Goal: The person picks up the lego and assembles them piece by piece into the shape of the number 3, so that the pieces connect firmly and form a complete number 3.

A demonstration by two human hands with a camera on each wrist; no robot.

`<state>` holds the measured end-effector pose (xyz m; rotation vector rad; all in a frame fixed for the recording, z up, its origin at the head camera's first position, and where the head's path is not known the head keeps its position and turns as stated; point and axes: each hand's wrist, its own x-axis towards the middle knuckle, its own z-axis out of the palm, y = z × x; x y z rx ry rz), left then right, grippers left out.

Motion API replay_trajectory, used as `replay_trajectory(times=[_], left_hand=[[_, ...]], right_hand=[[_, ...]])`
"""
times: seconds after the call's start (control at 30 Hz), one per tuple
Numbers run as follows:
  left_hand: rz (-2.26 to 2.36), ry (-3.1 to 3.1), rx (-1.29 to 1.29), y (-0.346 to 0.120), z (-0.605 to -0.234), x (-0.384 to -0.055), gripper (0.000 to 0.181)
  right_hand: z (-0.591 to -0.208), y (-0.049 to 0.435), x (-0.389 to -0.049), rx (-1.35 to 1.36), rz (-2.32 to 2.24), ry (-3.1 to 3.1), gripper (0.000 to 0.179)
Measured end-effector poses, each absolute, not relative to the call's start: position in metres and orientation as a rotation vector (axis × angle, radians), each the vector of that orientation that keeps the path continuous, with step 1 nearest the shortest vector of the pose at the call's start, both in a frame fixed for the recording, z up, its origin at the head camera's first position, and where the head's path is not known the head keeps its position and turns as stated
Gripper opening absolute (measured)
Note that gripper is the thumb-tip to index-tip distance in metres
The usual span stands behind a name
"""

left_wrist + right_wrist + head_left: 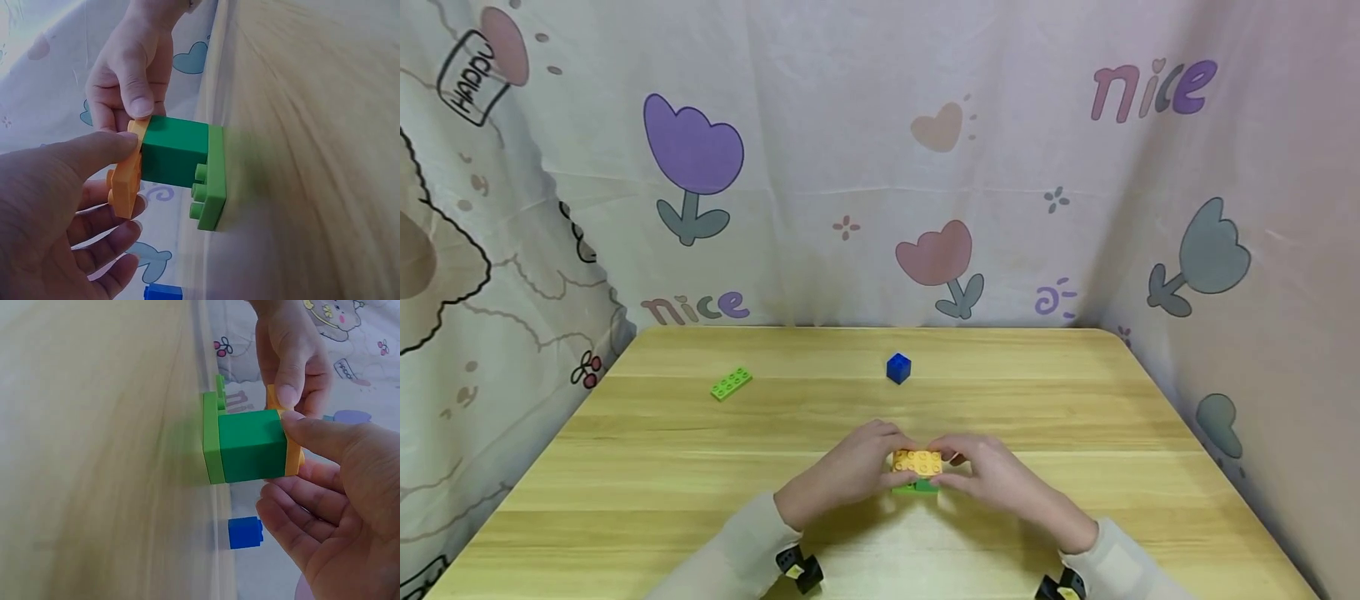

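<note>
My left hand [859, 463] pinches the left end of a flat yellow-orange building brick [917, 462] between thumb and fingers. At its other end, my right hand [992, 473] grips the same brick. Directly beneath it is a dark green block [253, 445], standing on one end of a light green flat brick [214, 181] that lies on the table. In the left wrist view, the left part of the yellow-orange brick juts past the block, above bare studs of the light green one. The fingers partly hide the top brick.
A blue brick [898, 368] stands beyond the hands, toward the table's back edge. Another light green flat brick [732, 384] lies at the back left of the wooden table [625, 467]. Patterned curtains [820, 150] hang behind and along the sides.
</note>
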<state>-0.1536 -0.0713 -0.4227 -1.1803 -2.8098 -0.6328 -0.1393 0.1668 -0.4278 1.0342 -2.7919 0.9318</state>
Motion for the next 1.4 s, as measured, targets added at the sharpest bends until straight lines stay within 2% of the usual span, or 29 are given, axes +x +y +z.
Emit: replay_trajectory(times=[0.33,0.57,0.77,1.4], left_hand=[[-0.715,-2.907,-1.193,-0.073,-0.416,-0.161,0.041],[-0.746,-2.905,-1.111,-0.077,-0.410,-0.175,0.042],[-0.670,-2.885,-1.022,-0.079,-0.411,-0.192,0.037],[-0.585,-2.917,-0.935,-0.079,-0.418,-0.245,0.047]], right_hand=[[-0.427,0.170,-0.140,1.022,0.972,-2.833,0.040],[-0.429,0.171,-0.140,1.029,0.951,-2.827,0.039],[-0.429,0.171,-0.140,1.028,0.941,-2.828,0.037],[-0.426,0.171,-0.139,1.047,0.925,-2.841,0.040]])
